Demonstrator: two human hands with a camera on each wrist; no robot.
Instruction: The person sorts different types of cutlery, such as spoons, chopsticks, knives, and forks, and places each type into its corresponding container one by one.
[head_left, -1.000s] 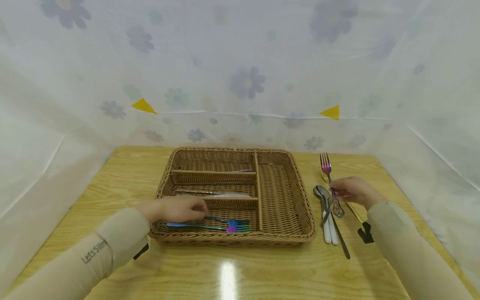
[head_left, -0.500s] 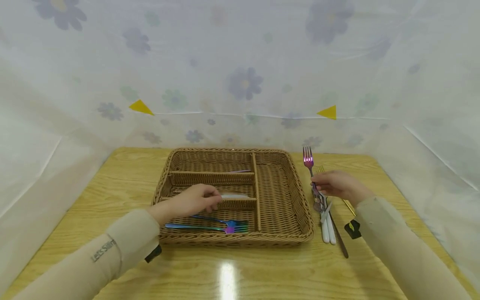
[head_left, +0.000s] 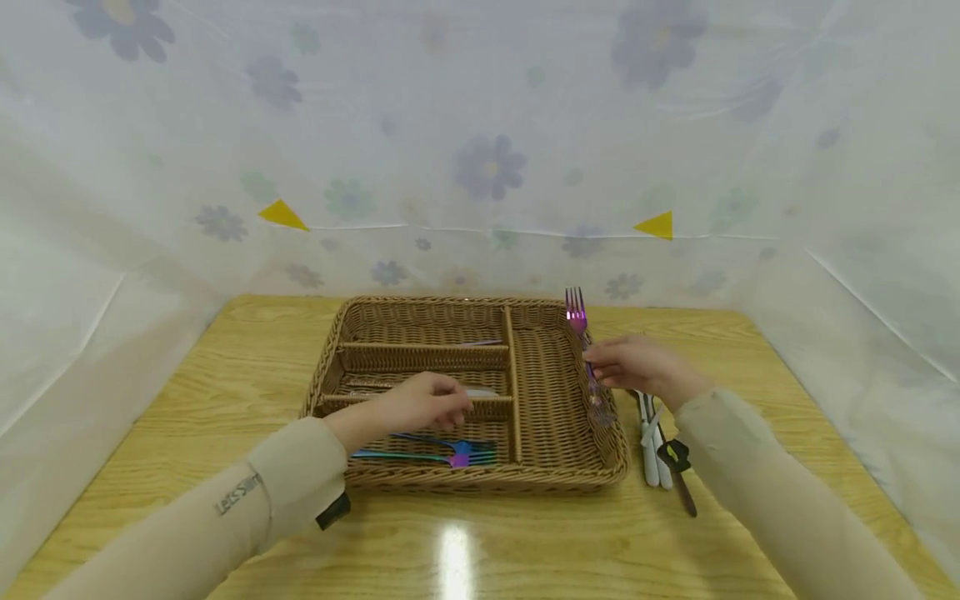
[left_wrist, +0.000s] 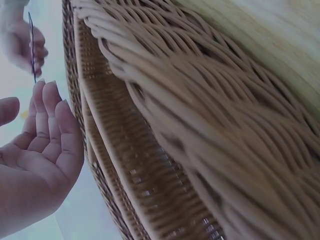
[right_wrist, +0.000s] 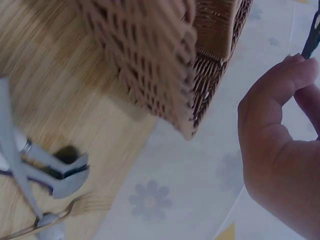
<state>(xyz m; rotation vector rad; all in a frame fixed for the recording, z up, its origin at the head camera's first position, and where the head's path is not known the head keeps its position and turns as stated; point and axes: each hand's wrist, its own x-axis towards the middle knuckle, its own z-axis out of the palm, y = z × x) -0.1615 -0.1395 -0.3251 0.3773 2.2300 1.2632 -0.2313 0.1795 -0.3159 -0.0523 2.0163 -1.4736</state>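
Note:
My right hand (head_left: pixel 645 364) pinches a purple fork (head_left: pixel 576 321), tines up, over the right side of the wicker cutlery basket (head_left: pixel 480 482). In the right wrist view, the thumb and finger meet on its dark handle (right_wrist: pixel 312 37). My left hand (head_left: pixel 423 402) hovers over the basket's left compartments, holding nothing. The left wrist view shows that hand (left_wrist: pixel 45 155) with its fingers loosely extended, close to the right hand (left_wrist: pixel 22 47) and the fork. Rainbow-coloured forks (head_left: pixel 457 458) lie in the front compartment. A knife blade (head_left: pixel 482 392) shows in the middle one, partly behind my left hand.
Right of the basket, white-handled spoons (head_left: pixel 651 462) lie together with a dark handle (head_left: pixel 686 496) on the wooden table (head_left: pixel 480 550). A gold fork (right_wrist: pixel 65 212) lies among them in the right wrist view. A flowered curtain (head_left: pixel 491 167) surrounds the table.
My right hand has carried the purple fork left, from above the loose cutlery to over the basket's right side. My left hand has moved right, away from the rainbow-coloured forks.

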